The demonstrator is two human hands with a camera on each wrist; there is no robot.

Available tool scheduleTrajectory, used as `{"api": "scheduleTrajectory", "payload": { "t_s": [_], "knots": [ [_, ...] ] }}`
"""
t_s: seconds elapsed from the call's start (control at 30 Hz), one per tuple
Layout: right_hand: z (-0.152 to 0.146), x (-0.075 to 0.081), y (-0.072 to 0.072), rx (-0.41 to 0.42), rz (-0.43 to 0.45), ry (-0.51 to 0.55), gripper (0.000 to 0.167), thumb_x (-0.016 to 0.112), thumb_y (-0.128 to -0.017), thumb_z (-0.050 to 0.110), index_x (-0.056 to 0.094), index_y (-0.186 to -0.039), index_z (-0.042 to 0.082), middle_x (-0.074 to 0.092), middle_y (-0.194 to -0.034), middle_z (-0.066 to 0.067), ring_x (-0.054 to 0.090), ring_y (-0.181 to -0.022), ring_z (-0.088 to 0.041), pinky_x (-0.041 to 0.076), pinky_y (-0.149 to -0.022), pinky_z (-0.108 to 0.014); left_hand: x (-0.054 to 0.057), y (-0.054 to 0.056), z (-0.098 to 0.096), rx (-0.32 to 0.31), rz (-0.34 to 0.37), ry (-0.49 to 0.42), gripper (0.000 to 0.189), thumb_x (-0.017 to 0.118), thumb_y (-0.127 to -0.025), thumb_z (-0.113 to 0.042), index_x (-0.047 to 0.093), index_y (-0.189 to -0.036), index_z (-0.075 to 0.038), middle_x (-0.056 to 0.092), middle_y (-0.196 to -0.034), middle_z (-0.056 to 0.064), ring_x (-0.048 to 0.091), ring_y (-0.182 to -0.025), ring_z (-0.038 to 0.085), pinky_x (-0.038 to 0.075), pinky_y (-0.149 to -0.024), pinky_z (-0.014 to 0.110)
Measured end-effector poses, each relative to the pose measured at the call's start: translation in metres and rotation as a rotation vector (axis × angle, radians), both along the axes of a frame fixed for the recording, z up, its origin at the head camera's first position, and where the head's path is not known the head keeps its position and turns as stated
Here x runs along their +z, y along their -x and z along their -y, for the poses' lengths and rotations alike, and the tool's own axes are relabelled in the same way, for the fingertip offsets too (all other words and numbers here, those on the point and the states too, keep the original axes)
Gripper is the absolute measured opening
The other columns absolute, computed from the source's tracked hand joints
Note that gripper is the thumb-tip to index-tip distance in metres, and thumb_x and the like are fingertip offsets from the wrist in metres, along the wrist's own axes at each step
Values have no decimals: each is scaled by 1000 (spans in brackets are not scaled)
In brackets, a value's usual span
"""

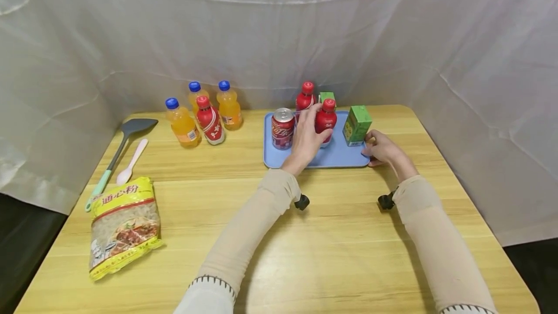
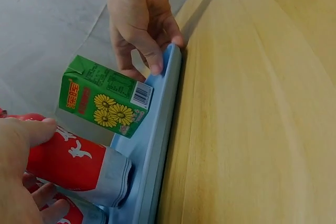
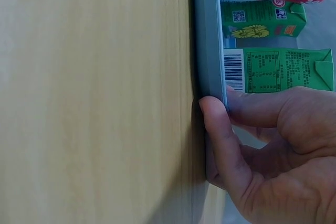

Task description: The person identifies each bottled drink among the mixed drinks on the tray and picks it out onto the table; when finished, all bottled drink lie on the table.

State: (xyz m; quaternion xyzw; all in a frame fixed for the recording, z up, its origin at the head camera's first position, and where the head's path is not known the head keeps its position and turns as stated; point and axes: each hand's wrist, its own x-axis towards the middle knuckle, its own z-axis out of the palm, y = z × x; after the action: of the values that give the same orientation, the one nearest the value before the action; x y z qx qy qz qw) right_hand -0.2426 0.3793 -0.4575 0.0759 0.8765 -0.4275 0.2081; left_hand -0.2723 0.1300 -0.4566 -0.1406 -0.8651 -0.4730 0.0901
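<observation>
A blue tray lies toward the back of the table and carries drinks. My left hand grips the front red bottle, thumb on one side and fingers on the other; the bottle stands on the tray in the left wrist view. At the tray's front right corner, my right hand pinches the rim between thumb and fingers. Just beside it stands a green drink carton. A red soda can is left of my left hand. Behind are another red bottle and a partly hidden green carton.
Left of the tray stand several orange drink bottles with blue caps and a red bottle. At the table's left edge lie a grey-headed spatula, a pink spoon and a pasta bag. Grey cloth hangs behind.
</observation>
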Motion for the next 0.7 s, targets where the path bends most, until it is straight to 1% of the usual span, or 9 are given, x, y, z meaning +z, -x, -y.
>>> {"api": "scheduleTrajectory", "payload": {
  "t_s": [0.07,0.23,0.33,0.43,0.57,0.7],
  "knots": [
    [0,0,1,1,0,-2,46,57,-107,6,31,-144,-2,46,-105,-15,59,-78,-18,60,-63,-26,0,0,0,8,-8,5,73,85,-91,-28,46,-153,-27,56,-149,6,56,-138,23,51,-117,45],
    [2,1,0,5,0,-4,44,57,-107,7,32,-142,-3,46,-105,-15,59,-80,-18,60,-64,-26,-2,-2,2,19,-30,-8,72,86,-90,-29,48,-151,-28,61,-145,4,59,-134,22,53,-113,43],
    [3,0,0,9,2,-3,44,57,-107,7,32,-142,-3,46,-104,-14,59,-80,-17,60,-64,-26,-2,-6,4,21,-55,-7,70,87,-88,-28,51,-149,-28,63,-142,4,61,-131,21,53,-111,41],
    [3,0,0,9,-1,-1,44,57,-107,7,32,-142,-2,46,-103,-13,59,-79,-17,60,-64,-26,-1,-12,5,7,-91,-17,69,88,-88,-28,53,-147,-27,64,-141,3,62,-129,20,53,-111,40],
    [2,0,0,7,-9,-3,43,56,-107,7,32,-141,-2,46,-104,-13,59,-79,-17,60,-64,-25,6,-20,8,-19,-139,-35,70,88,-88,-31,53,-148,-26,63,-141,1,60,-130,18,53,-111,38],
    [1,1,1,14,-2,-5,43,56,-107,7,31,-141,-3,46,-108,-16,60,-80,-17,61,-65,-26,19,-30,14,-52,-166,-45,71,88,-87,-33,53,-148,-25,63,-140,1,62,-127,18,55,-106,37]
  ]
}}
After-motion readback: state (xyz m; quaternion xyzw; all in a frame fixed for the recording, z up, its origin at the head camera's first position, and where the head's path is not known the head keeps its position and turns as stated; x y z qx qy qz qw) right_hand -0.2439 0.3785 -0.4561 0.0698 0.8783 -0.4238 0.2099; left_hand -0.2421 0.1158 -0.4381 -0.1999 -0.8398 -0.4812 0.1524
